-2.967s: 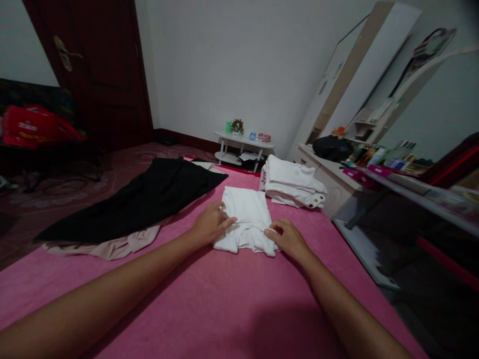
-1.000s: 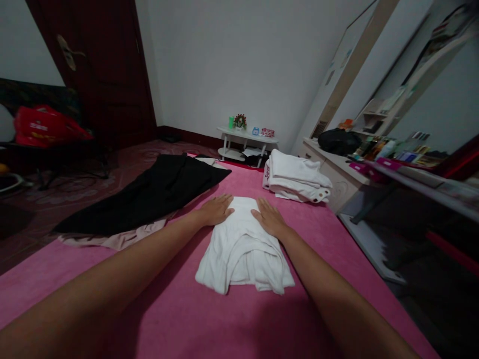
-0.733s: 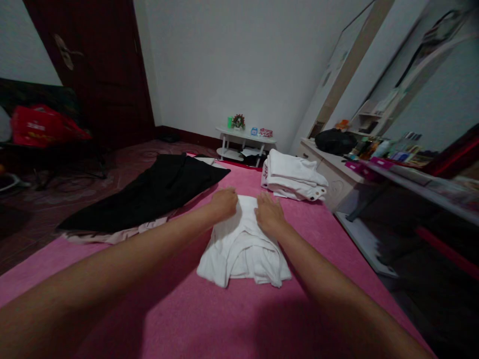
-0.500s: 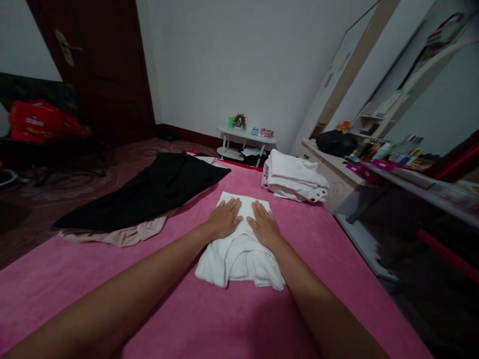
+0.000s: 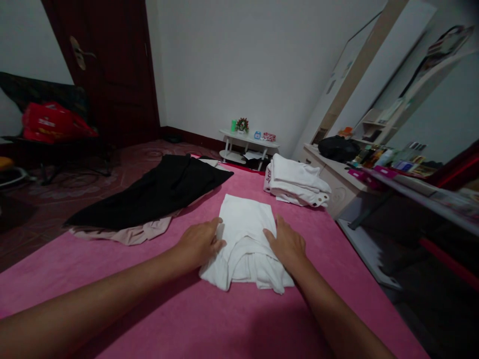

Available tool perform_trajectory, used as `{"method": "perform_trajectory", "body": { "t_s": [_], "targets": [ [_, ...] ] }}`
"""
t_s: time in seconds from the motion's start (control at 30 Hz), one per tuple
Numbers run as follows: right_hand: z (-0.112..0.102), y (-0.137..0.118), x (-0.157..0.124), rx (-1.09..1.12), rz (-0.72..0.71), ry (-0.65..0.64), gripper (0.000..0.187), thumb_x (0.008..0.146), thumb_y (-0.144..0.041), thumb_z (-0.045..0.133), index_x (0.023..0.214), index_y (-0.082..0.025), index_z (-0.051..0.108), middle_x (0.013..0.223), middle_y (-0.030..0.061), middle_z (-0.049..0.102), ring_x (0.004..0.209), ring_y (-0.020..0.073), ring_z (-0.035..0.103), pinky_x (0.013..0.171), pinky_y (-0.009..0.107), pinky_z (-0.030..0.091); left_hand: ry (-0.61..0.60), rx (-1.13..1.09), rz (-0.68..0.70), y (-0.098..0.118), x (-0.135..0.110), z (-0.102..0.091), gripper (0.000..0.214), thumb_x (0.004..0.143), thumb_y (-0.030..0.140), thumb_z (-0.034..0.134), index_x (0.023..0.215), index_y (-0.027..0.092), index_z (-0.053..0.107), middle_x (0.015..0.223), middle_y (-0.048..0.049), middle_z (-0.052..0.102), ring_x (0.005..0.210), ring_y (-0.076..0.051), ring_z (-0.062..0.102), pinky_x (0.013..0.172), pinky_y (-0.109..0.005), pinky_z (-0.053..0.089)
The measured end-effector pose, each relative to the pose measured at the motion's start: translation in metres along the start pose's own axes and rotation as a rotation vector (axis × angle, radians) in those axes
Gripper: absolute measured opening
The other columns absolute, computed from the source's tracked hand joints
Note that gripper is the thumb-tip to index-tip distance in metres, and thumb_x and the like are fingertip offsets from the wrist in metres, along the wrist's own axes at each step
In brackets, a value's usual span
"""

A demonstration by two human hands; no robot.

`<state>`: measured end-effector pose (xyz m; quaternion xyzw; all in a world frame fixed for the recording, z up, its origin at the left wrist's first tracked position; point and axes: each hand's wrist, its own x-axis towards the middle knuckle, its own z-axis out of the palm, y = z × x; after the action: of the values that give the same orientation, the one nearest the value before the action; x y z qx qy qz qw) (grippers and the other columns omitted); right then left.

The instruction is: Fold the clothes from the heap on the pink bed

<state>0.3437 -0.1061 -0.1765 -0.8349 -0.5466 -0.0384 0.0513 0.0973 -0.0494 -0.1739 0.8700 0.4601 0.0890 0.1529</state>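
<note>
On one pink bedspread [image 5: 179, 314], the left hand [image 5: 198, 244] and right hand [image 5: 289, 244] flank one folded white shirt [image 5: 245, 219], one hand touching each side edge, thumbs parted from fingers; whether either pinches cloth, I cannot tell. Beyond lie one black garment [image 5: 157, 192], left, and one stack of white clothes [image 5: 299, 179], right.

From my left hand [image 5: 200, 245], clearance over the pink cover [image 5: 168, 319] extends forward-left to the black cloth [image 5: 153, 192]; ahead of the white garment [image 5: 247, 217] between my hands, a lane passes between that cloth and the white stack [image 5: 295, 177], which obstructs forward travel of my right hand [image 5: 287, 244].
</note>
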Motion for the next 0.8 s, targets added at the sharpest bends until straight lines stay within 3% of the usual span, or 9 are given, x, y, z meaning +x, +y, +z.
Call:
{"method": "perform_trajectory", "body": {
  "t_s": [0.13,0.3,0.4,0.5,0.57,0.63,0.7,0.8],
  "targets": [
    [-0.001,0.009,0.008,0.147,0.003,-0.121,0.068,0.087,-0.059,0.042,0.141,-0.018,0.035,0.126,0.0163,0.059,0.110,0.0330,0.059,0.087,0.043,0.044,-0.096,-0.318,0.030,0.003,-0.013,0.009,0.045,0.084,0.035,0.053,0.126,0.022,0.044,0.095,-0.0054,0.064,0.085,-0.022,0.061,0.072,-0.030,0.045],
    [-0.006,-0.005,0.021,0.436,-0.061,-0.232,0.082,0.086,-0.071,0.026,0.141,-0.012,0.038,0.143,0.0172,0.045,0.129,0.0290,0.045,0.103,0.040,0.035,0.014,-0.501,0.323,0.034,-0.037,0.022,0.041,0.086,0.025,0.050,0.127,0.024,0.047,0.120,-0.0086,0.052,0.108,-0.022,0.052,0.094,-0.035,0.042],
    [-0.022,-0.030,0.022,0.405,-0.157,-0.286,0.093,0.080,-0.080,0.024,0.145,-0.015,0.033,0.144,0.0174,0.043,0.130,0.0321,0.043,0.104,0.044,0.034,0.010,-0.466,0.547,0.057,-0.040,0.028,0.041,0.083,0.024,0.054,0.124,0.024,0.051,0.124,-0.0099,0.047,0.111,-0.024,0.048,0.095,-0.037,0.043],
    [-0.035,-0.054,0.019,0.217,-0.252,-0.304,0.099,0.071,-0.085,0.039,0.144,-0.018,0.033,0.137,0.0205,0.049,0.123,0.0377,0.048,0.097,0.048,0.039,-0.021,-0.409,0.714,0.074,-0.032,0.035,0.056,0.075,0.022,0.062,0.130,0.026,0.048,0.129,-0.0103,0.042,0.115,-0.027,0.044,0.098,-0.042,0.042],
    [-0.034,-0.063,0.017,0.074,-0.294,-0.284,0.096,0.068,-0.073,0.058,0.143,-0.020,0.034,0.133,0.0220,0.051,0.118,0.0380,0.053,0.091,0.047,0.043,-0.055,-0.353,0.764,0.078,-0.026,0.040,0.073,0.070,0.019,0.065,0.138,0.029,0.040,0.133,-0.0113,0.040,0.117,-0.030,0.042,0.098,-0.047,0.041],
    [-0.026,-0.064,0.017,-0.025,-0.310,-0.237,0.085,0.069,-0.049,0.069,0.142,-0.022,0.035,0.129,0.0207,0.053,0.110,0.0339,0.059,0.086,0.042,0.046,-0.074,-0.311,0.803,0.077,-0.022,0.046,0.083,0.068,0.018,0.067,0.143,0.031,0.032,0.134,-0.0123,0.038,0.118,-0.031,0.042,0.098,-0.048,0.042],
    [-0.018,-0.058,0.020,-0.055,-0.320,-0.192,0.077,0.070,-0.031,0.067,0.141,-0.025,0.036,0.127,0.0168,0.055,0.103,0.0292,0.063,0.081,0.037,0.047,-0.063,-0.302,0.848,0.071,-0.021,0.051,0.081,0.071,0.018,0.066,0.143,0.032,0.031,0.141,-0.0126,0.033,0.124,-0.031,0.039,0.101,-0.048,0.040],
    [-0.018,-0.037,0.028,-0.007,-0.367,-0.184,0.068,0.072,-0.026,0.062,0.137,-0.030,0.042,0.121,0.0089,0.061,0.102,0.0253,0.063,0.082,0.033,0.047,-0.053,-0.329,0.876,0.059,-0.020,0.055,0.067,0.082,0.022,0.060,0.142,0.033,0.032,0.154,-0.0102,0.018,0.136,-0.030,0.030,0.107,-0.046,0.035]
  ]
}}
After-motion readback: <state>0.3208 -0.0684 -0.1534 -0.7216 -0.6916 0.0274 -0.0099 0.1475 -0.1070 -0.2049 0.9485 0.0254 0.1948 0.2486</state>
